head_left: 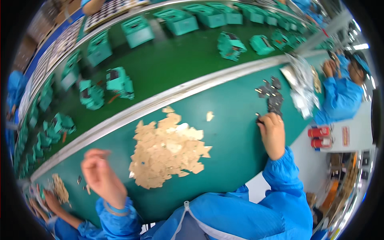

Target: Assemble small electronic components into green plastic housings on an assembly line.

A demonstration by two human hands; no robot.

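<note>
At the right, my right hand [273,136] reaches the near end of a pile of small black plastic parts [274,98]. Its thumb and fingers pinch one black part [260,119], partly hidden by the fingertips. My left hand [102,176] is raised over the green table at the left, slightly blurred. Its fingers are loosely bent and I see nothing in them. Between the two hands lies a large heap of flat tan pieces [168,152], nearer to my left hand. One loose tan piece [210,116] rests apart from the heap.
Beyond a pale metal rail [180,90], a green conveyor carries several teal housings [120,83] and teal boxes [138,31]. Clear plastic bags [302,86] lie right of the black parts. A person in blue [340,96] works at the right; another person's arm [60,206] is at lower left.
</note>
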